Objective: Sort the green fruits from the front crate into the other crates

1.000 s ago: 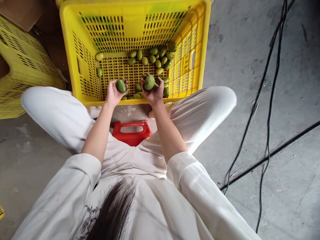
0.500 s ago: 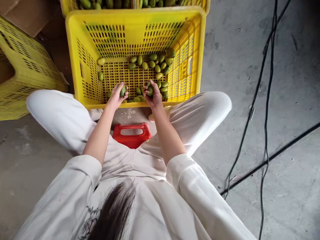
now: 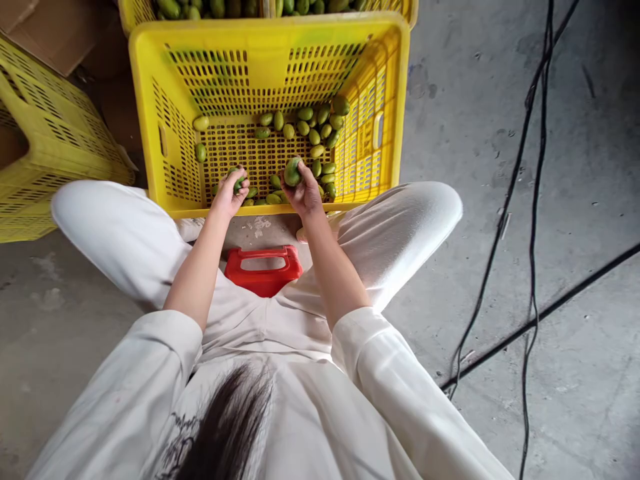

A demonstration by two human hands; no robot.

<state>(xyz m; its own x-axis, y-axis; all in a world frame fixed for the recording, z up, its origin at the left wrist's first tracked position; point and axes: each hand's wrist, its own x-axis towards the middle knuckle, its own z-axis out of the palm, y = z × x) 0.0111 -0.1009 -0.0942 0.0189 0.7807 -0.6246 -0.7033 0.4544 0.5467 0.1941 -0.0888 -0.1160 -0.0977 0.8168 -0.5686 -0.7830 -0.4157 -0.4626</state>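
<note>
A yellow slotted crate (image 3: 150, 100) stands on the floor in front of my knees, with several green mangoes (image 3: 313, 127) lying on its bottom, mostly at the right. My left hand (image 3: 227, 195) is inside the near edge of the crate, fingers wrapped round a green mango (image 3: 239, 181). My right hand (image 3: 305, 193) is beside it, closed on another green mango (image 3: 293, 171) held a little above the loose fruit.
A second yellow crate (image 3: 135, 8) full of green fruit sits behind the first. Another yellow crate (image 3: 45, 133) stands at the left. A red stool (image 3: 263, 267) shows between my legs. Black cables (image 3: 520, 200) run across the concrete floor at the right.
Both hands have dropped lower towards the crate's near edge. The fruits, held palm-up a second ago, are now turned and gripped more closely.
</note>
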